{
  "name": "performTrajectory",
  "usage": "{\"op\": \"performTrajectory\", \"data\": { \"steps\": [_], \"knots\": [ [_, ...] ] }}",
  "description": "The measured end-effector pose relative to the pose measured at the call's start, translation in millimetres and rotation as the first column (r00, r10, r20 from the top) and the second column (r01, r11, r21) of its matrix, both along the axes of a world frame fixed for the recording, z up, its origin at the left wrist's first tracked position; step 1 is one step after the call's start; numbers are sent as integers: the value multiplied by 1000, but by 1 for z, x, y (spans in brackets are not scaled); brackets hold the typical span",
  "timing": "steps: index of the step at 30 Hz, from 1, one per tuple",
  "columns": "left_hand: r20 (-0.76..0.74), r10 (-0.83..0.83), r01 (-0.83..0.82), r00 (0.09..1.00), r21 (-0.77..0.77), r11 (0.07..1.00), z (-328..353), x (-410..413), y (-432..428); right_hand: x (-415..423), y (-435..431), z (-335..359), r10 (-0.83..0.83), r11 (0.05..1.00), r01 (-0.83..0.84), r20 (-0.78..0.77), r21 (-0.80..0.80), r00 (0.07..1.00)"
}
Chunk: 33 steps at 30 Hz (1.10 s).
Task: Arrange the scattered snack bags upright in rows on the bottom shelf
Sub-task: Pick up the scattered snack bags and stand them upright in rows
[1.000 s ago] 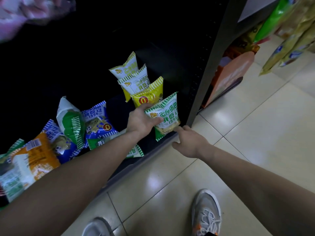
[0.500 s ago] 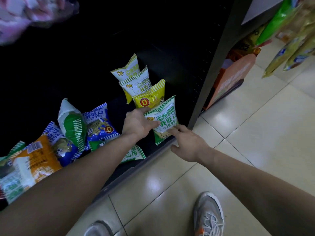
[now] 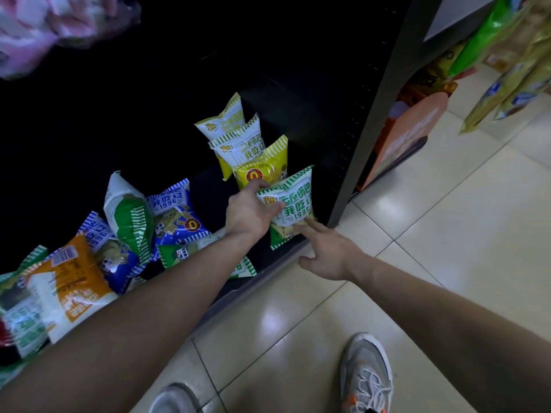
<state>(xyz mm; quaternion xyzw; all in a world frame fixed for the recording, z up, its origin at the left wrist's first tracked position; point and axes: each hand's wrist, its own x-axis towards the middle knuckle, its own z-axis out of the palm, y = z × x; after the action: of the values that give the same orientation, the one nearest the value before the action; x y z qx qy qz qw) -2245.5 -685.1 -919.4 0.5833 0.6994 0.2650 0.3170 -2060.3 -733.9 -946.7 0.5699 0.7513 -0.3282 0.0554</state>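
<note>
Gripping the green-and-white foil snack bag (image 3: 293,204), probably light and slippery, left hand (image 3: 247,217) fingers clamp its upper corner; straight right hand (image 3: 331,257) fingers touch its front

A green-and-white snack bag (image 3: 293,210) stands upright at the front right corner of the dark bottom shelf (image 3: 205,201). Behind it, a yellow bag (image 3: 265,168) and two white bags (image 3: 238,147) also stand in a row. Further left, a blue bag (image 3: 176,213), an orange bag (image 3: 74,278) and others lie scattered in a heap.
</note>
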Motion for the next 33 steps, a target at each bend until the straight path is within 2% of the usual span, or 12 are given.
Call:
{"op": "performTrajectory", "data": {
  "steps": [16, 22, 26, 30, 33],
  "knots": [
    [-37, -21, 22, 999, 21, 1000, 4, -10, -13, 10, -7, 8, -40, 999, 38, 50, 35, 998],
    [-73, -43, 45, 996, 33, 998, 12, -25, -16, 5, -8, 20, -6, 998, 0, 96, 55, 995],
    [-230, -108, 121, 967, 41, 992, 39, -44, -24, -6, -5, 53, 53, 990, -73, 167, 118, 985],
    [-460, -151, 193, 875, 44, 980, 83, -83, -41, -34, -5, 102, 124, 968, -162, 201, 189, 972],
    [-536, -144, 183, 832, 21, 983, 109, -120, -69, -62, -15, 134, 167, 946, -218, 215, 240, 962]
  ]
}}
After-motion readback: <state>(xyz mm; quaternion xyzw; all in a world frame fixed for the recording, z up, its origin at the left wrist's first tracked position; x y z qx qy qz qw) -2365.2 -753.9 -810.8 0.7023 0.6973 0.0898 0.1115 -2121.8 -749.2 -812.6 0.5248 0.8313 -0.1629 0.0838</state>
